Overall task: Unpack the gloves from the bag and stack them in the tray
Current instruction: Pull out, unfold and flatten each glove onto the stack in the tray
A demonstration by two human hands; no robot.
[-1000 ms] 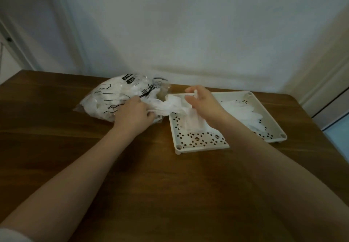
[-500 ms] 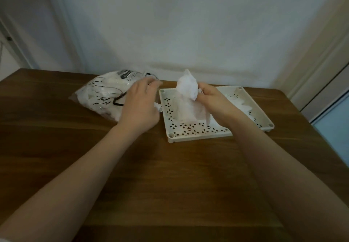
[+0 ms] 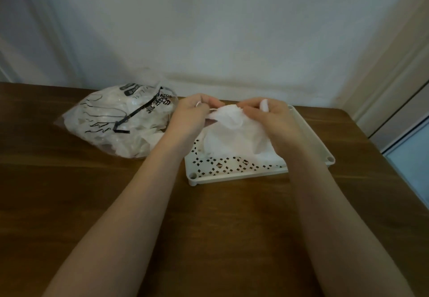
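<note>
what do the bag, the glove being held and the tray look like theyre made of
Bag: thin clear plastic film, glossy; it crinkles and shows its white contents behind black print.
Glove, pinched by the left hand and right hand: thin, limp, translucent white film, probably disposable plastic.
Tray: rigid cream plastic, matte, with a moulded rim and punched diamond holes.

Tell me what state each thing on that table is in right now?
Bag: lying on the table, still bulging with gloves.
Glove: held up over the tray by both hands, its lower part draping down into it.
Tray: flat on the table, perforated floor partly covered.
Left hand: pinching the glove's edge.
Right hand: gripping the glove.
</note>
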